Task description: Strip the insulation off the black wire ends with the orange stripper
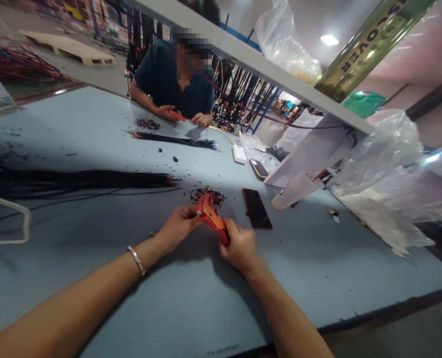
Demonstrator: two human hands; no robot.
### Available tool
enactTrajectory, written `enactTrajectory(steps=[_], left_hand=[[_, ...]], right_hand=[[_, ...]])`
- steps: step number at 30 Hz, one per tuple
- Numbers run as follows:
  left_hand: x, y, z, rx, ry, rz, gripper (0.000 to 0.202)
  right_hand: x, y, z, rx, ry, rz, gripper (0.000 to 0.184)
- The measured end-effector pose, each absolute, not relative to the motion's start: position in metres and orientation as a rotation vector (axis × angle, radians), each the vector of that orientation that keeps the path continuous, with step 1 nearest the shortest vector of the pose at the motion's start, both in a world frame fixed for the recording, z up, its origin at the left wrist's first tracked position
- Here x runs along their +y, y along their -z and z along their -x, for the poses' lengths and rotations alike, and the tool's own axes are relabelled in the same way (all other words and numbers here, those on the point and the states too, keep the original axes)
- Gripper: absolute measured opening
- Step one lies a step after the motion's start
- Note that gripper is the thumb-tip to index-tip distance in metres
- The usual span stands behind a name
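Observation:
My right hand point(239, 243) is wrapped around the handles of a red and orange wire stripper point(214, 219), its head tilted up and to the left. At the stripper's head, the fingers of my left hand point(178, 226) are pinched together; what they hold is hidden. A thin light tip point(152, 233) shows beside the left wrist. Just beyond the tool lies a pile of small black and copper-coloured scraps point(208, 195). To the left, a long bundle of black wires point(82, 179) stretches across the table, its copper-coloured ends pointing toward my hands.
A dark phone point(257, 209) lies right of my hands on the blue-grey table point(161, 303). A slanted white post point(299, 189) and plastic bags point(385, 164) stand beyond it. Across the table, a co-worker point(168, 79) holds a red tool near a smaller wire bundle point(176, 140). A white bent bar point(27, 223) is at left.

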State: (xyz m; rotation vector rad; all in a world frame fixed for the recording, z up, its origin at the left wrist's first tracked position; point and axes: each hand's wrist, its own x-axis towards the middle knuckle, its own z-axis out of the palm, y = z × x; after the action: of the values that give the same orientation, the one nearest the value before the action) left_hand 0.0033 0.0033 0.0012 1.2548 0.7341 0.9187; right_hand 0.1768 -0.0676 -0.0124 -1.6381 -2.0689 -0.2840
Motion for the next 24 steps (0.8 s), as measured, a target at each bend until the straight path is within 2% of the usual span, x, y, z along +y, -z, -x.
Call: enactTrajectory(steps=[17,21,24], left_hand=[[0.004,-0.002,-0.005,0.754,-0.920,-1.231,0.033],[0.002,-0.007,-0.004,0.800,-0.945,-1.277,0.029],[0.002,-0.008,-0.003,0.852,-0.968,-1.305,0.028]], right_hand=[[-0.059,0.012,-0.174,-2.050,0.221,1.672,0.018],[-0.058,0.002,-0.173,-1.913,0.056,1.708,0.019],[-0.059,-0.008,-0.176,-1.750,-0.249,1.680,0.018]])
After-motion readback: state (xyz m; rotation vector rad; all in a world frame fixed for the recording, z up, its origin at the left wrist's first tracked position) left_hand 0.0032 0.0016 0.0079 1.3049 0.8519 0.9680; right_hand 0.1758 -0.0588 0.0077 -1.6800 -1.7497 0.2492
